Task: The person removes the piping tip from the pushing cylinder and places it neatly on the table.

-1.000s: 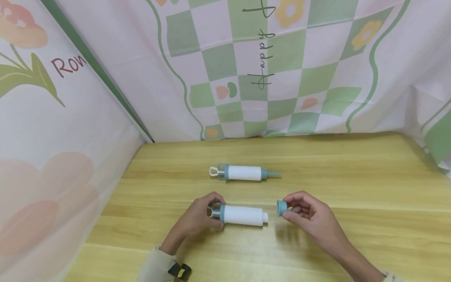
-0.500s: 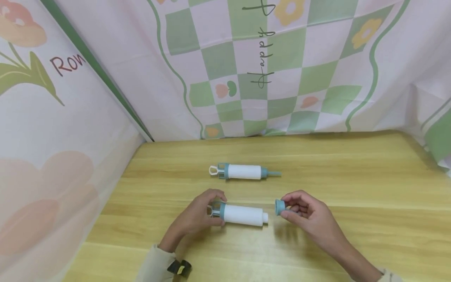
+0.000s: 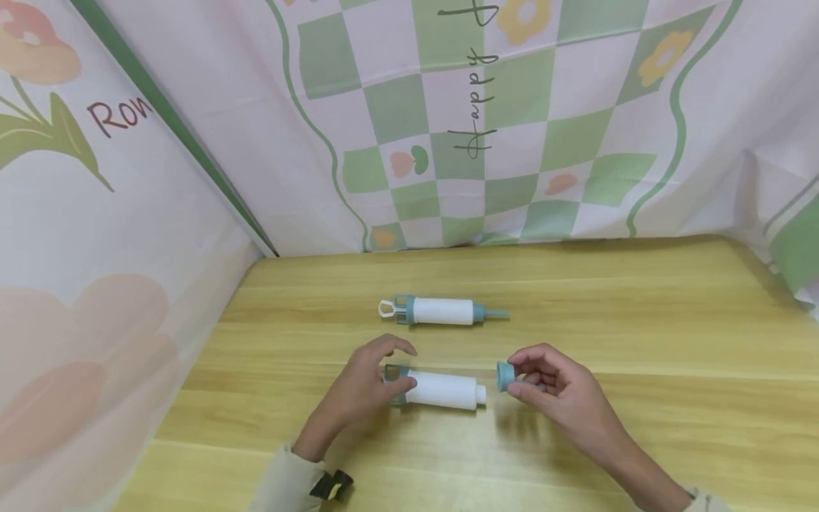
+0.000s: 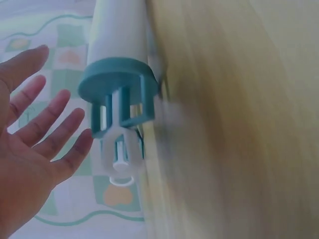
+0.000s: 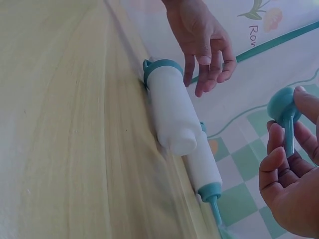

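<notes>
A white syringe-like tube (image 3: 443,390) lies on the table, with a teal frame and white pull loop (image 4: 119,154) at its left end and a short bare white neck at its right. My left hand (image 3: 366,378) hovers over the teal end, fingers spread and clear of the tube, as the left wrist view shows. Just right of the neck, my right hand (image 3: 566,391) pinches a teal nozzle (image 5: 283,107) between thumb and fingers. Its wide cup faces the neck across a small gap, and its thin stem points back into the palm.
Behind lies a second, similar tube (image 3: 443,311), with a teal nozzle fitted on its right end. Both rest on a wood-grain table (image 3: 672,320). A printed cloth (image 3: 512,156) hangs along the back, and another (image 3: 115,299) borders the left side.
My left hand has let go of the tube's teal end, lifting off and shifting slightly right. My right hand has drifted slightly left with the nozzle. The tube stays in place.
</notes>
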Demonstrator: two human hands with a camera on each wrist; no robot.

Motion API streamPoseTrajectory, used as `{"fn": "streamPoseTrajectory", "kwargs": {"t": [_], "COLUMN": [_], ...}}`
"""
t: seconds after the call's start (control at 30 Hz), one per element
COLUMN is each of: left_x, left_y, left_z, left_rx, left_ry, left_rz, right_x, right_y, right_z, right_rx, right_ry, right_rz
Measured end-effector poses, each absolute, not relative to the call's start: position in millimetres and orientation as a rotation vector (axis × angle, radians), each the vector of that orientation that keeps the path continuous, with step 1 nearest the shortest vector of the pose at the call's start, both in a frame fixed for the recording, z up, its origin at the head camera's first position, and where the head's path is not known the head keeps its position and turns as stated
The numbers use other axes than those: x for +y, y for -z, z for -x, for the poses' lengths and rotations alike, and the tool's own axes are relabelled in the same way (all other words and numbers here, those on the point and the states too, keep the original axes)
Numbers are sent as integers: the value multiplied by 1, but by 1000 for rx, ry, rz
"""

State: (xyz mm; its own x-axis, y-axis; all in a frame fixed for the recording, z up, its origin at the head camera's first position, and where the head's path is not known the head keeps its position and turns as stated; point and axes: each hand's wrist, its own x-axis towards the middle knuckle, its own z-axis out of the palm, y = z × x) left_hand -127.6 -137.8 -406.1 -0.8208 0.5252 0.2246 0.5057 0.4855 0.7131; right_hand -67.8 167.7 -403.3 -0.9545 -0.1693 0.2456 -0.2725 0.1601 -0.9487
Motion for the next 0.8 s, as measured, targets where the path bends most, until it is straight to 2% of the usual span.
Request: {"fn": "streamPoseTrajectory", "kwargs": {"t": [0.53, 0.8], "left_x": [-97, -76], "left_y": [385, 386], "left_z": [119, 111], "left_rx": [2628, 2499], "left_ry": [-1436, -1613], "left_rz": [-1162, -1104], "right_x": [162, 162], "right_y": [398, 397], "right_z": [68, 67], "right_rx": [-2296, -2298], "right_ry": [-1932, -1927], "right_rz": [-484, -491]}}
